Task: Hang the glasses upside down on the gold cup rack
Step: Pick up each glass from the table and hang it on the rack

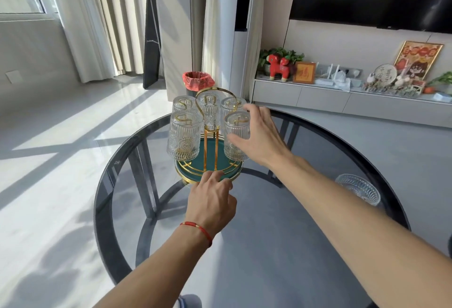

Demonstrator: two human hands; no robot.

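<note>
On the far middle of the tabletop stands the rack, with five glasses hanging mouth-down on its hooks. Your right hand has spread, loose fingers beside the near-right glass, touching or just off it, likely settling it on its hook. Your left hand holds nothing, its fingers resting on the tray rim, seemingly to steady the rack. One last glass waits at the right edge.

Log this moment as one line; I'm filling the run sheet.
rack: five ribbed clear glasses hung upside down on gold cup rack | left hand: at green tray rim | right hand: open beside front-right glass | one glass left on table
</note>
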